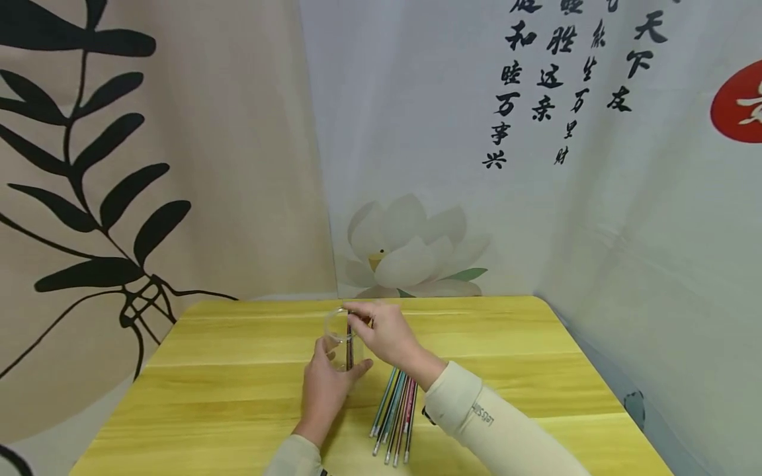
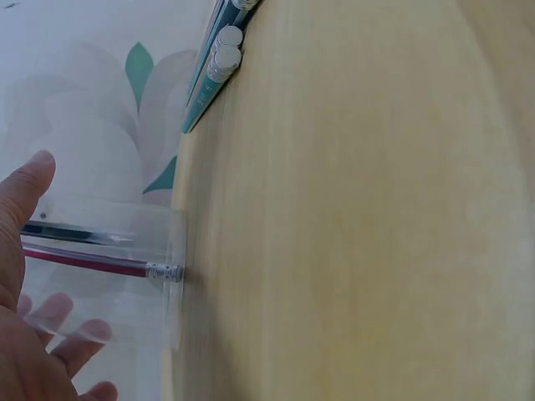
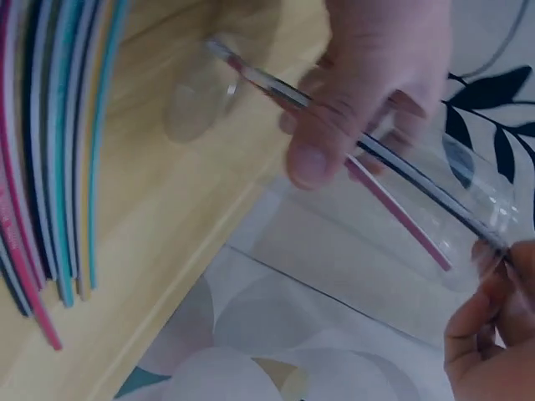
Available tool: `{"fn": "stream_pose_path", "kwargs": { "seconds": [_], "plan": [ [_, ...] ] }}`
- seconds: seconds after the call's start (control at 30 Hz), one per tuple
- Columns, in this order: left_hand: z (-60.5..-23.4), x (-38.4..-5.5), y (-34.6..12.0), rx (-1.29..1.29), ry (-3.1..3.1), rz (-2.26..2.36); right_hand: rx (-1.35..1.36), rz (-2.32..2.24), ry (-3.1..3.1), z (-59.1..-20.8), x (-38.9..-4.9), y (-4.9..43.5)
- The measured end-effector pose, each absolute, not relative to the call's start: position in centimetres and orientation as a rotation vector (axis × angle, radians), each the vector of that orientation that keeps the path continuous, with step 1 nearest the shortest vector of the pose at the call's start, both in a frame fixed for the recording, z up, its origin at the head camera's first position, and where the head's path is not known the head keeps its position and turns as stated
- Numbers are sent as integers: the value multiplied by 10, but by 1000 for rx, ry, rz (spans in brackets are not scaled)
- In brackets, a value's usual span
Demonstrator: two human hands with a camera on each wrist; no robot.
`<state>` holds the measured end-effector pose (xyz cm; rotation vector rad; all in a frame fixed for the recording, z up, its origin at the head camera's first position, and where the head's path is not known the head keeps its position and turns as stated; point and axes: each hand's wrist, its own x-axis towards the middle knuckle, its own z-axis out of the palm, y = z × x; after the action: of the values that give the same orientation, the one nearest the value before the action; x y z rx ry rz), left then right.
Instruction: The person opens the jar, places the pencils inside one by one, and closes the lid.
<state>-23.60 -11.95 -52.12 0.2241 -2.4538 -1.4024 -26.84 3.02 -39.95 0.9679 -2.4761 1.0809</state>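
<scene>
My left hand grips a clear plastic cup, which stands on the table with the thumb to one side and fingers to the other. Inside the cup are a dark pencil and a pink pencil, eraser end down near the base. My right hand is at the cup's rim, and its fingertips pinch the upper end of the dark pencil. The pink pencil's upper end stays below those fingers. A bundle of several pencils, blue, pink and dark, lies to the right of the cup, partly beneath the right forearm.
The yellow wood-grain table ends close behind the cup. Beyond it hangs a pale curtain with a lotus and written characters. A beige curtain with dark leaves is at the left.
</scene>
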Motion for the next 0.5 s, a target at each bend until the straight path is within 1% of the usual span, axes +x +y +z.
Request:
{"fn": "stream_pose_path", "kwargs": {
  "seconds": [0.13,0.23,0.37,0.43,0.5],
  "plan": [
    [-522,-236,-118,206,-2448,-1394,1007,898,-2533,-403,-268,33],
    [-520,-236,-116,212,-2448,-1402,960,890,-2498,-399,-270,41],
    [-518,-238,-114,231,-2461,-1402,757,984,-2528,-398,-275,67],
    [-518,-238,-114,246,-2469,-1400,634,1020,-2660,-405,-277,86],
    [-517,-237,-115,259,-2477,-1399,525,1002,-2871,-422,-279,104]
  ]
}}
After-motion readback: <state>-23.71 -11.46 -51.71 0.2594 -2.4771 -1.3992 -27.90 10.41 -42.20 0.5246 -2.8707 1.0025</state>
